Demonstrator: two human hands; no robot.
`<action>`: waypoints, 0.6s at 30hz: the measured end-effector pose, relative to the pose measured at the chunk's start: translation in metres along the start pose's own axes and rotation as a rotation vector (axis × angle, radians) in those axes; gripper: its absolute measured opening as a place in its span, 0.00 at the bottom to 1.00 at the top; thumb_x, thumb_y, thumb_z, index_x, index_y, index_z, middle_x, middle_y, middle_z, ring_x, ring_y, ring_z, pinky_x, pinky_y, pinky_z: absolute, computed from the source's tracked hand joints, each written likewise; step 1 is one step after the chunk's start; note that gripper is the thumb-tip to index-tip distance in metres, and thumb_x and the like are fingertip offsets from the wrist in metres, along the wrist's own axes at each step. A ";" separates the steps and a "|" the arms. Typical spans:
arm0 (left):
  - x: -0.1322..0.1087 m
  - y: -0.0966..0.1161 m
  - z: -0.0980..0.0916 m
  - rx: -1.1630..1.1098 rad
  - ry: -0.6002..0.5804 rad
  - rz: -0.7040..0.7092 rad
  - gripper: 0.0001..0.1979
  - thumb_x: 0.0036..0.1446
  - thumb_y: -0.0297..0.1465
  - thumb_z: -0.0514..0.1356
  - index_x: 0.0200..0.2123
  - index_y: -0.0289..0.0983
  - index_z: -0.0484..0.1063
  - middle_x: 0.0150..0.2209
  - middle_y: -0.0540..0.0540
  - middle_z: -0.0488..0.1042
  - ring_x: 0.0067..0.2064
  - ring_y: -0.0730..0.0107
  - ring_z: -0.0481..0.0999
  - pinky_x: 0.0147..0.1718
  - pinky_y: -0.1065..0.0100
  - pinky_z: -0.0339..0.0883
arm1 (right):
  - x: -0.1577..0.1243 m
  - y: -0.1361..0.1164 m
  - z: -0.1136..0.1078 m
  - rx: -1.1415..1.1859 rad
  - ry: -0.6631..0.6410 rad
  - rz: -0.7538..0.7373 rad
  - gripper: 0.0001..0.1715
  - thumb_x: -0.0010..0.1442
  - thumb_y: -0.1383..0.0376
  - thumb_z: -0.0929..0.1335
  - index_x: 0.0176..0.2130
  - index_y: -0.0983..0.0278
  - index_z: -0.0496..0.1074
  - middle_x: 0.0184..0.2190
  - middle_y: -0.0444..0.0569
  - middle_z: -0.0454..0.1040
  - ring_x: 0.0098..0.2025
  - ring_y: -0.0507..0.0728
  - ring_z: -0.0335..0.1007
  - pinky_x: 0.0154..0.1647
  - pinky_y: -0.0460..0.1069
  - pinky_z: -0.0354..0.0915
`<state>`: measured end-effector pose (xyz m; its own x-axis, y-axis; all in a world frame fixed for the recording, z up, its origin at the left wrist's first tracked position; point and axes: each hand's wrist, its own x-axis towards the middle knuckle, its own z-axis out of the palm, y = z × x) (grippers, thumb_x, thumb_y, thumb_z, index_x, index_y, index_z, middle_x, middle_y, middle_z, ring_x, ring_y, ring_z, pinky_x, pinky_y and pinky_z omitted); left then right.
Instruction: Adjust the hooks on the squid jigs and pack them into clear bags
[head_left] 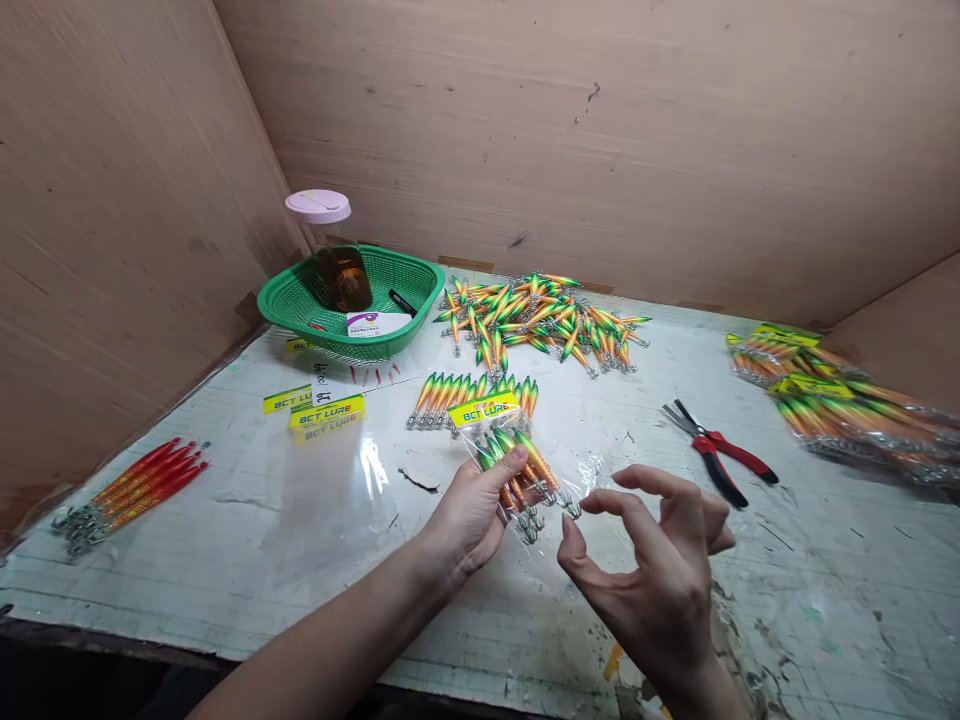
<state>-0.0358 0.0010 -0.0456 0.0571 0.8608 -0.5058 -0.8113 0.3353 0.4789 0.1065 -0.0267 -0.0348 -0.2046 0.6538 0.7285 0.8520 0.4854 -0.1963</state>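
My left hand (480,510) grips a clear plastic bag of green and orange squid jigs (538,462), its thumb across the front. A yellow label reading BCT LURE (484,409) tops that bag, and the jigs' metal hook crowns point down toward me. To the right of the hooks is my right hand (649,565), thumb and forefinger apart with nothing visible between them. Just behind the bag lies a row of loose jigs (442,395), partly hidden by the label. Flat bags with yellow labels (328,412) lie to the left.
A big pile of jigs (540,315) lies at the back. A green basket (352,345) holds a pink-lidded drink bottle (341,275), a card and a pen. Red jigs (139,490) sit at left, red-handled pliers (720,450) at right, and filled bags (855,410) at far right.
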 end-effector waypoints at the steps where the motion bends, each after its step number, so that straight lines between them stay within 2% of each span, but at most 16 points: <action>1: 0.000 0.000 0.000 -0.001 0.004 0.000 0.05 0.50 0.21 0.66 0.33 0.29 0.75 0.29 0.43 0.78 0.27 0.70 0.77 0.30 0.69 0.74 | -0.001 0.000 0.000 -0.005 -0.002 -0.004 0.05 0.56 0.63 0.69 0.30 0.62 0.70 0.40 0.52 0.65 0.43 0.62 0.59 0.43 0.56 0.51; 7: 0.000 0.000 -0.002 0.009 -0.007 -0.009 0.05 0.51 0.21 0.66 0.34 0.28 0.75 0.26 0.44 0.78 0.25 0.70 0.76 0.28 0.70 0.74 | -0.003 0.000 0.001 -0.015 -0.013 -0.018 0.04 0.56 0.64 0.70 0.31 0.61 0.69 0.41 0.52 0.65 0.44 0.64 0.59 0.44 0.58 0.51; 11: 0.000 0.003 0.001 -0.012 0.003 -0.054 0.05 0.56 0.20 0.61 0.37 0.28 0.75 0.29 0.43 0.79 0.28 0.70 0.78 0.30 0.70 0.75 | -0.006 0.003 -0.002 -0.016 -0.021 -0.021 0.04 0.56 0.65 0.70 0.32 0.61 0.69 0.41 0.53 0.65 0.44 0.64 0.59 0.43 0.57 0.51; 13: 0.000 0.005 0.002 -0.018 0.001 -0.082 0.06 0.58 0.22 0.60 0.38 0.28 0.75 0.31 0.41 0.79 0.30 0.67 0.80 0.32 0.68 0.75 | -0.007 0.007 -0.004 -0.004 -0.033 -0.033 0.04 0.56 0.65 0.70 0.32 0.61 0.69 0.41 0.53 0.65 0.44 0.64 0.59 0.42 0.57 0.51; 16: 0.002 0.009 0.002 -0.035 0.014 -0.083 0.08 0.61 0.26 0.58 0.42 0.29 0.74 0.37 0.37 0.80 0.36 0.59 0.81 0.35 0.63 0.77 | -0.007 0.015 -0.010 0.059 -0.065 -0.067 0.04 0.56 0.66 0.70 0.33 0.60 0.68 0.42 0.53 0.65 0.44 0.63 0.59 0.42 0.57 0.51; 18: 0.003 0.013 0.001 -0.061 0.037 -0.042 0.10 0.62 0.26 0.57 0.45 0.31 0.74 0.42 0.37 0.79 0.38 0.58 0.81 0.37 0.60 0.77 | -0.008 0.026 -0.013 0.121 -0.051 -0.084 0.06 0.55 0.67 0.70 0.35 0.60 0.68 0.41 0.53 0.64 0.44 0.63 0.59 0.43 0.57 0.54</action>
<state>-0.0458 0.0085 -0.0399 0.0709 0.8314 -0.5512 -0.8426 0.3456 0.4130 0.1368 -0.0265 -0.0369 -0.2997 0.6347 0.7122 0.7671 0.6042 -0.2156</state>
